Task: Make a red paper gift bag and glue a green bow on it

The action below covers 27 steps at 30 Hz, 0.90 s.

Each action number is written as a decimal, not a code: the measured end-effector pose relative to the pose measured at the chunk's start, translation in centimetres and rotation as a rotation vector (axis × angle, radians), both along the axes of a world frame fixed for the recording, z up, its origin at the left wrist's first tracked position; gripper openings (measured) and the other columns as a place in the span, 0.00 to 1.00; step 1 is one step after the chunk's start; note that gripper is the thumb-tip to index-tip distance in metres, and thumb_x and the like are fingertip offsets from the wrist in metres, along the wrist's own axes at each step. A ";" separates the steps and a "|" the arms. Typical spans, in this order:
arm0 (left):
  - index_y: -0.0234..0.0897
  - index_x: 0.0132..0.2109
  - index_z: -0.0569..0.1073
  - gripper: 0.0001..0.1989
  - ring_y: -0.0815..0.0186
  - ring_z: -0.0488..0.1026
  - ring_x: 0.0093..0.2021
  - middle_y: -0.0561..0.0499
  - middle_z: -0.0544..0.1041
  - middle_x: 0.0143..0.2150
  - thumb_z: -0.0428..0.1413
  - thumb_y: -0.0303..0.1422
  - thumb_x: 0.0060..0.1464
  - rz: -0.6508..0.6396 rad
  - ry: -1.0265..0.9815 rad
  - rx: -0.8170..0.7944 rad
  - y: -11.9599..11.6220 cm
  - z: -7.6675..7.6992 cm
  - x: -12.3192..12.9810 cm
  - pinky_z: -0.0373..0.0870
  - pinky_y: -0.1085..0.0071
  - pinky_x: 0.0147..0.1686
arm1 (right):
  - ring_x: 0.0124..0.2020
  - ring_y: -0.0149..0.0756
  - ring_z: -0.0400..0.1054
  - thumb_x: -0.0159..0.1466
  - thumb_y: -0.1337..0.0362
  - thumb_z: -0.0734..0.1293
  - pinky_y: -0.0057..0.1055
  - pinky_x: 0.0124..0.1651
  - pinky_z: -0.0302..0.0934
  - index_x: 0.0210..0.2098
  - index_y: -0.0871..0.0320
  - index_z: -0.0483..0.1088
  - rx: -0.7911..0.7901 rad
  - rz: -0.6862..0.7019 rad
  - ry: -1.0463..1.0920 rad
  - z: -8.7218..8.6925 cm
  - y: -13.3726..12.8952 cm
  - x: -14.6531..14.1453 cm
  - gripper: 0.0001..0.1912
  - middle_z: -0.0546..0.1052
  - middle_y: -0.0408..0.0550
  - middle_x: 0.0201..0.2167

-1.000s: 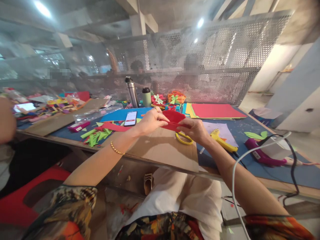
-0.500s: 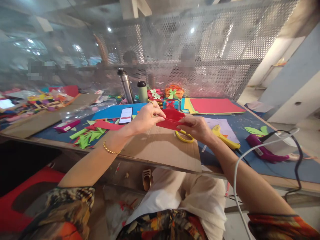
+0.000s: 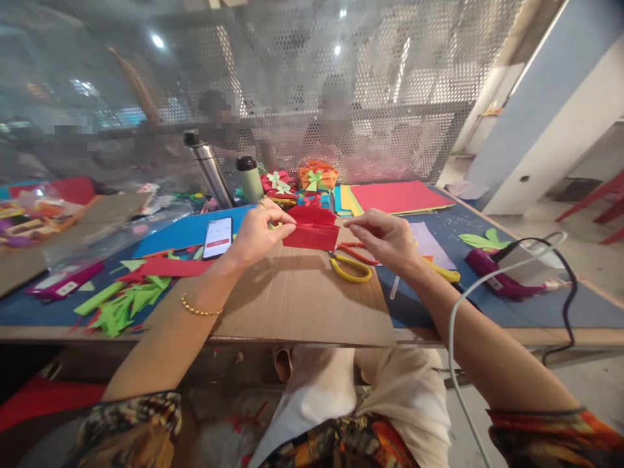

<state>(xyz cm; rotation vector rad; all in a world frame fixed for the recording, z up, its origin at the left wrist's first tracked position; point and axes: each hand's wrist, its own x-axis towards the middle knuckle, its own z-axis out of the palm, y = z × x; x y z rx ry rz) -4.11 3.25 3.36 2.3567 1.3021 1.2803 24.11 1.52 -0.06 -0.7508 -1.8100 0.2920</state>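
Observation:
A small red felt pouch (image 3: 311, 235) with a scalloped flap stands up over the cardboard sheet (image 3: 302, 299). My left hand (image 3: 266, 231) pinches its left edge between thumb and fingers. My right hand (image 3: 385, 239) hovers just off the pouch's right edge, fingers loosely curled and slightly apart, with nothing visible in them. Under that hand lie scissors with a yellow handle loop (image 3: 351, 268) and a red-orange handled tool (image 3: 358, 252), partly covered. A yellow glue gun (image 3: 446, 274) is mostly hidden behind my right wrist.
Left of the cardboard lie green felt scraps (image 3: 124, 302), a red strip (image 3: 173, 268) and a phone (image 3: 218, 238). A steel flask (image 3: 212, 172) and a green bottle (image 3: 250, 181) stand behind. Coloured sheets (image 3: 400, 197) lie back right. A white cable (image 3: 452, 351) crosses near my right forearm.
My right hand has come away from the red felt pouch and moved a little right. My left hand keeps its hold. The view has turned slightly right, and more of the scissors shows.

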 end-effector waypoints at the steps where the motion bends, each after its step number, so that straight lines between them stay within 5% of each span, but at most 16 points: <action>1: 0.39 0.34 0.85 0.04 0.64 0.70 0.37 0.50 0.75 0.35 0.64 0.30 0.54 -0.004 -0.004 -0.002 0.1 -0.2 0.1 0.72 0.63 0.43 | 0.24 0.29 0.62 0.69 0.63 0.69 0.30 0.29 0.57 0.39 0.55 0.83 0.020 -0.001 -0.021 -0.2 0.1 -0.1 0.08 0.72 0.42 0.26; 14: 0.39 0.32 0.83 0.05 0.63 0.69 0.36 0.50 0.73 0.32 0.62 0.29 0.54 -0.111 -0.104 -0.100 -1.7 -1.9 0.9 0.68 0.64 0.37 | 0.23 0.27 0.59 0.69 0.69 0.69 0.27 0.27 0.57 0.40 0.57 0.80 0.276 0.005 -0.313 -2.0 0.1 -0.9 0.06 0.71 0.43 0.30; 27: 0.39 0.32 0.82 0.05 0.63 0.69 0.37 0.50 0.73 0.34 0.62 0.29 0.55 -0.139 -0.084 -0.067 -2.1 -1.9 0.8 0.68 0.63 0.39 | 0.26 0.29 0.61 0.69 0.65 0.70 0.29 0.29 0.58 0.36 0.56 0.74 0.144 0.052 -0.351 -1.2 -0.1 -0.6 0.04 0.70 0.42 0.30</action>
